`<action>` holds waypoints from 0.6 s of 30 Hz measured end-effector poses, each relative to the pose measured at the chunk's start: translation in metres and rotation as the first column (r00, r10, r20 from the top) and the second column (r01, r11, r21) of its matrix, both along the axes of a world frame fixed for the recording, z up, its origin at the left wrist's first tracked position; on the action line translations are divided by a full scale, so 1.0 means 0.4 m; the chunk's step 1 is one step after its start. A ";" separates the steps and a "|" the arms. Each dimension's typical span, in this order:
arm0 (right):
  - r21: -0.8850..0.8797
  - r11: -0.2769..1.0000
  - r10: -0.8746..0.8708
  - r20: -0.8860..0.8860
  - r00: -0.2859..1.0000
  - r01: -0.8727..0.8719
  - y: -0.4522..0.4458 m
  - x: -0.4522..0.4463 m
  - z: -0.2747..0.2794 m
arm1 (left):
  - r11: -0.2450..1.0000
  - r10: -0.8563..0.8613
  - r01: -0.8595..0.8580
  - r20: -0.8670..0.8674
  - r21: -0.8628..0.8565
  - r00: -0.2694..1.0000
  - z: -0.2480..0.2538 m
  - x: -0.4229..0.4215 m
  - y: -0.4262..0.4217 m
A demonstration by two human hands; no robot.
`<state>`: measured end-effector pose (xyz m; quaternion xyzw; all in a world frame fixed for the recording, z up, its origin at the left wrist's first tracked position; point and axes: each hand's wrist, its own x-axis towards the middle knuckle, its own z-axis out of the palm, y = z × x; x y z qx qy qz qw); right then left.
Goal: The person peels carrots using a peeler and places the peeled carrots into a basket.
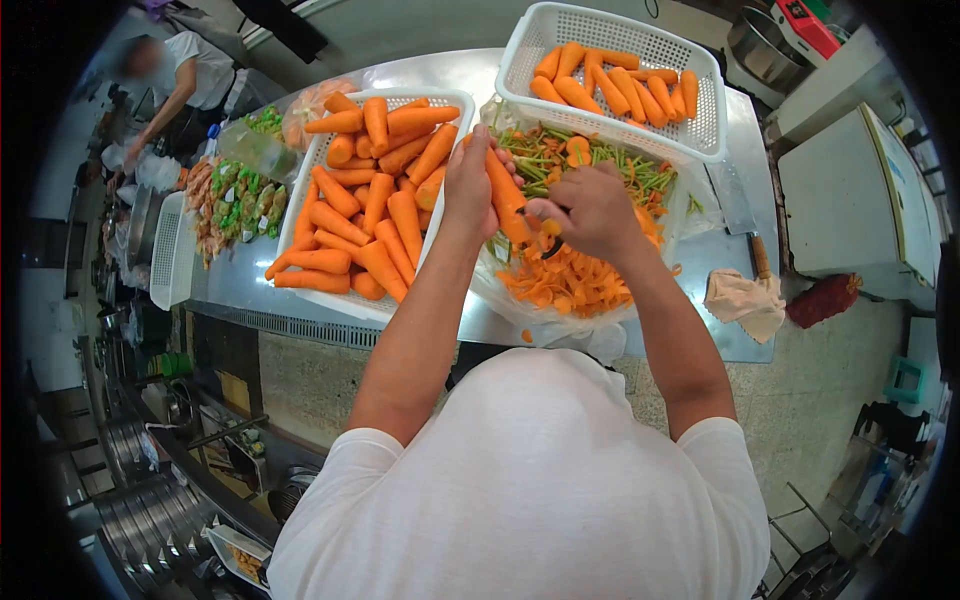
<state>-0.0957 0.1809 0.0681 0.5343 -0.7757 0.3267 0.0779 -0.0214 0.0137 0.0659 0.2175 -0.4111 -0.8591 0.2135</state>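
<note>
My left hand (470,190) is wrapped round a carrot (506,196), which slants down to the right. Against the carrot's lower end, my right hand (590,212) grips a dark peeler (552,246), partly hidden by the fingers. Under both hands lies a heap of orange peelings (570,283) on clear plastic, with green and yellowish stem ends (645,178) behind it. To the left, a white basket (468,100) holds many carrots, close beside my left forearm. Several carrots lie in another white basket (715,100) beyond my right hand.
On the metal table (705,250), a cleaver (733,200) lies at the right, near a beige cloth (746,304). Bags of vegetables (240,200) and an empty white basket (170,250) are at the left. Another person (195,80) works at the far left.
</note>
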 end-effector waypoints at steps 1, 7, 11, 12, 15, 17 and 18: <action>-0.001 1.000 -0.002 0.000 1.000 0.002 -0.001 -0.003 -0.003 | 1.000 0.002 -0.002 0.032 -0.010 0.999 -0.002 0.000 0.000; 0.117 0.982 -0.144 -0.034 0.989 0.147 0.023 -0.086 -0.058 | 0.998 -0.023 0.031 -0.132 0.058 0.991 0.007 0.025 -0.014; 0.218 0.974 -0.117 0.226 0.967 0.067 0.030 -0.077 -0.031 | 0.996 -0.052 0.065 -0.195 0.064 0.979 -0.001 0.034 -0.019; 0.143 0.990 -0.056 0.263 0.963 0.019 0.017 -0.072 -0.015 | 0.995 -0.056 0.073 -0.220 0.069 0.974 -0.011 0.025 -0.021; -0.068 0.996 0.067 0.066 0.996 -0.062 0.000 -0.012 0.007 | 0.996 -0.063 0.076 -0.217 0.054 0.974 -0.014 0.021 -0.017; -0.061 0.992 0.108 -0.011 0.994 -0.109 -0.005 -0.015 -0.004 | 0.997 -0.071 0.078 -0.203 0.029 0.977 -0.016 0.014 -0.020; -0.048 0.998 0.050 -0.030 0.998 -0.052 -0.006 -0.037 -0.034 | 0.990 -0.109 0.128 -0.267 0.057 0.958 -0.026 0.018 -0.026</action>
